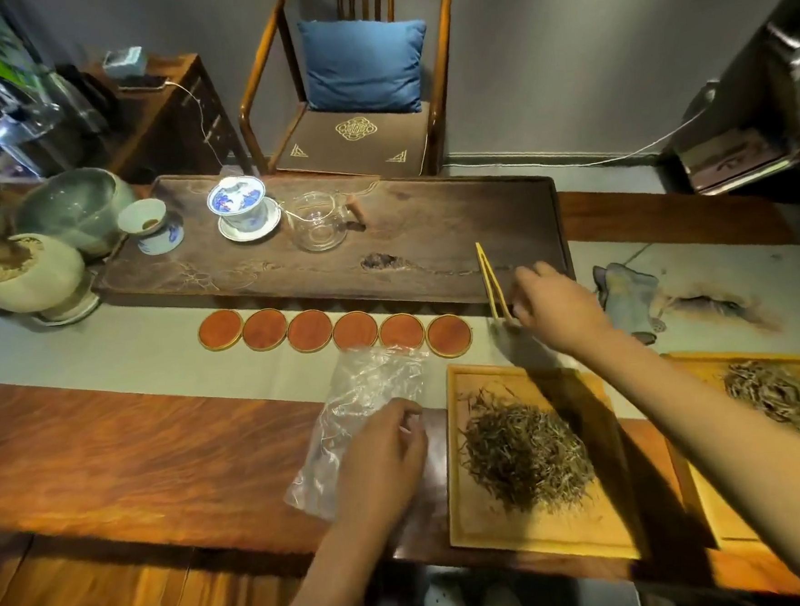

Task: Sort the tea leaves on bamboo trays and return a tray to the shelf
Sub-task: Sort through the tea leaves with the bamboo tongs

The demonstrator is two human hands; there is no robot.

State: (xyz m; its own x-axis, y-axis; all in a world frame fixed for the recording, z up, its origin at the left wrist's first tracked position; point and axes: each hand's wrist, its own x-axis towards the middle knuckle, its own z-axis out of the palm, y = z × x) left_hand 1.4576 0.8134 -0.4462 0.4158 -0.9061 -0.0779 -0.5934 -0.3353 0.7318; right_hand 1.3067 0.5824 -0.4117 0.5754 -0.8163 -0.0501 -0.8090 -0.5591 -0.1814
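We see a dim, warm-lit room. Light falls from above onto the table (114, 445), whose wood shines orange. The right arm (679, 401) throws a dark shadow across the near tray (465, 525). Our wide lens bends the edges, corners darken, and the whole picture is soft, slightly blurred.

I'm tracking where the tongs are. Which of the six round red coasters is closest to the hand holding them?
The coaster at the right end of the row. It lies just left of the right hand and the bamboo tongs; the other five stretch away leftward.
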